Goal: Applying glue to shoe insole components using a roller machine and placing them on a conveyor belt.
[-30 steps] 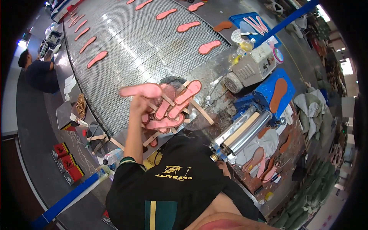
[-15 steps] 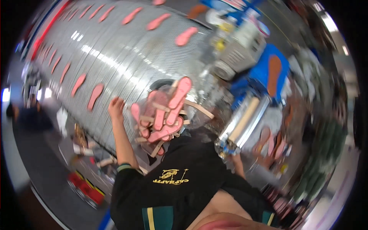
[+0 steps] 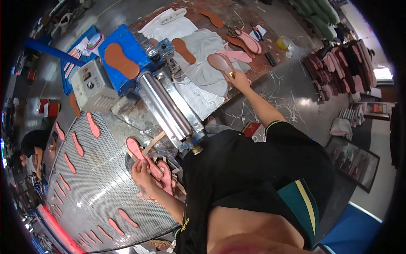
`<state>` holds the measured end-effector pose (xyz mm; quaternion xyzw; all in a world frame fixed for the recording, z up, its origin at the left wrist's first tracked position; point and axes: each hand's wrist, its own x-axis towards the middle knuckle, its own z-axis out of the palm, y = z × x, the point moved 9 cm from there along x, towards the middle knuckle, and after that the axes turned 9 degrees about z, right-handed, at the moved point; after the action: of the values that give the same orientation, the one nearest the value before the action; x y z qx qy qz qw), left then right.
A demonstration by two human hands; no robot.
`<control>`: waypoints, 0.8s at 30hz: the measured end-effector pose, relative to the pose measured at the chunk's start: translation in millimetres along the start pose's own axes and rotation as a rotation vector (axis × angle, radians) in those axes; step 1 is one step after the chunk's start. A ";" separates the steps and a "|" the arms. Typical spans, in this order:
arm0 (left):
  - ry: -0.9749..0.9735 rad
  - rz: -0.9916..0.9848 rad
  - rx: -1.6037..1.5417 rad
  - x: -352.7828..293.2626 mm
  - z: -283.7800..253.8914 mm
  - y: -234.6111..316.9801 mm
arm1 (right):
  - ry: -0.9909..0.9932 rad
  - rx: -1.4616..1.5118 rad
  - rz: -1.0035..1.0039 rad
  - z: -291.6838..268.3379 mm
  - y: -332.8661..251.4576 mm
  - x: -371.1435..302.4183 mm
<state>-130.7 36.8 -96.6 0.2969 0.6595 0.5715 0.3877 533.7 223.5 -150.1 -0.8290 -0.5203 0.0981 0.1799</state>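
Note:
At the work table's near edge, my right hand (image 3: 240, 80) grips a brown-and-pink sandal sole (image 3: 220, 63) by its side. A yellow ring shows on that hand. My left hand (image 3: 141, 173) is closed around the edge of a long pink insole (image 3: 133, 146), on top of a pile of pink sandal pieces (image 3: 166, 173) with beige straps. Some of its fingers are hidden. Between my two hands stands a machine with a shiny metal roller (image 3: 165, 106). Beyond the sole in my right hand lie a pink strap piece (image 3: 239, 56) and a pink sandal (image 3: 249, 41).
A mesh conveyor (image 3: 101, 169) carrying spaced pink insoles (image 3: 78, 144) runs along the left. A grey control box (image 3: 91, 86) and a blue machine cover (image 3: 124, 36) bearing a brown sole (image 3: 122, 61) stand ahead. Grey cloth (image 3: 203, 51) covers part of the table. A sole rack (image 3: 338, 70) stands right.
The view has swung to the right. My right hand, previously beside the roller, now holds a sole over the table. My left hand has moved from above the conveyor onto the pile.

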 end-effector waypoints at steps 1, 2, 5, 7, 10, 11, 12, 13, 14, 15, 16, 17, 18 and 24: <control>-0.055 -0.010 0.025 -1.7 16.9 0.0 | -0.004 0.014 0.006 1.6 3.7 -2.4; -0.079 0.008 0.053 -3.2 31.4 4.6 | 0.007 -0.090 0.044 3.7 4.7 -9.2; -0.136 0.028 0.093 -20.6 77.6 23.1 | -0.102 -0.221 0.141 13.6 13.2 -12.2; -0.152 0.015 0.086 -27.2 90.9 22.6 | -0.094 -0.212 0.092 17.0 11.0 -11.5; -0.255 -0.033 0.112 -39.7 105.0 20.2 | 0.062 -0.017 0.081 2.9 7.1 -5.5; -0.239 -0.036 0.119 -42.3 106.3 22.8 | 0.048 -0.012 0.071 4.8 16.3 0.5; -0.276 -0.017 0.188 -43.0 113.1 25.2 | 0.075 0.122 -0.032 -3.7 22.6 7.5; -0.307 -0.001 0.257 -44.3 116.7 27.3 | 0.097 0.259 -0.137 -10.9 26.0 9.0; -0.319 0.001 0.211 -43.7 122.2 26.1 | -0.032 0.487 -0.016 -9.5 42.6 13.3; -0.346 -0.005 0.244 -41.3 123.8 23.7 | -0.170 0.710 0.102 -9.5 49.4 16.9; -0.352 -0.009 0.216 -37.3 123.3 20.7 | -0.212 0.860 0.152 -19.2 48.6 17.8; -0.357 -0.012 0.185 -33.3 122.8 18.7 | -0.256 1.006 0.204 -30.4 41.7 17.6; -0.377 0.041 0.232 -27.5 121.7 23.2 | -0.264 1.235 0.185 -50.7 17.8 15.2; -0.538 0.258 0.442 3.5 176.6 87.3 | -0.520 1.530 0.157 -71.9 -65.4 8.5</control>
<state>13.3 147.0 -19.4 0.5936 0.5989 0.3609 0.3984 508.5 242.8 -57.8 -0.4611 -0.2747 0.6286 0.5628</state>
